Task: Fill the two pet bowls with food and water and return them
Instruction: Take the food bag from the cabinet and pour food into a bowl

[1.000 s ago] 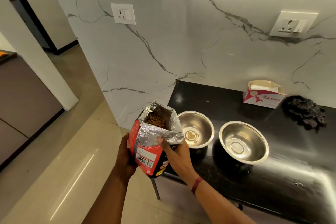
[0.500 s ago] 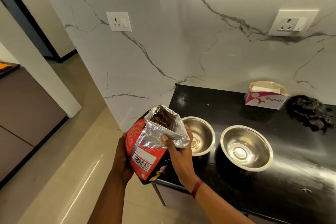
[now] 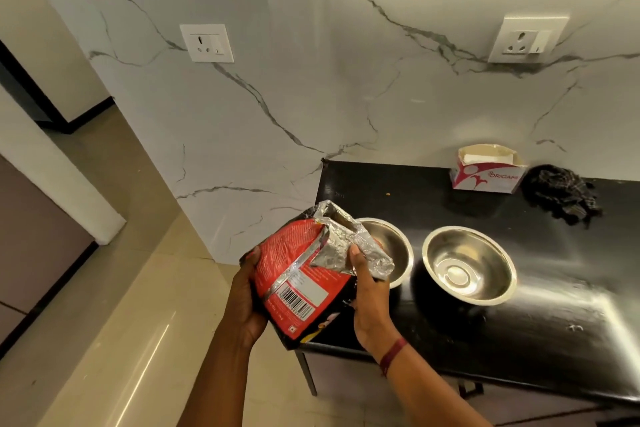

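Two steel pet bowls stand side by side on the black table (image 3: pixel 554 340). The left bowl (image 3: pixel 393 246) is partly hidden behind a red food bag (image 3: pixel 298 274) with a foil lining. The bag is tilted to the right, its open mouth over the left bowl. My left hand (image 3: pixel 244 295) grips the bag's lower left side. My right hand (image 3: pixel 367 291) holds the foil top edge near the mouth. The right bowl (image 3: pixel 469 265) holds nothing and stands apart from both hands.
A red and white tissue box (image 3: pixel 486 170) and a crumpled black cloth (image 3: pixel 559 194) sit at the back of the table against the marble wall. Two wall sockets are above. Beige tiled floor lies to the left, beside a white pillar.
The bag has tipped from upright to leaning right, its mouth now over the left bowl. Both hands keep their hold. The kibble inside is no longer visible.
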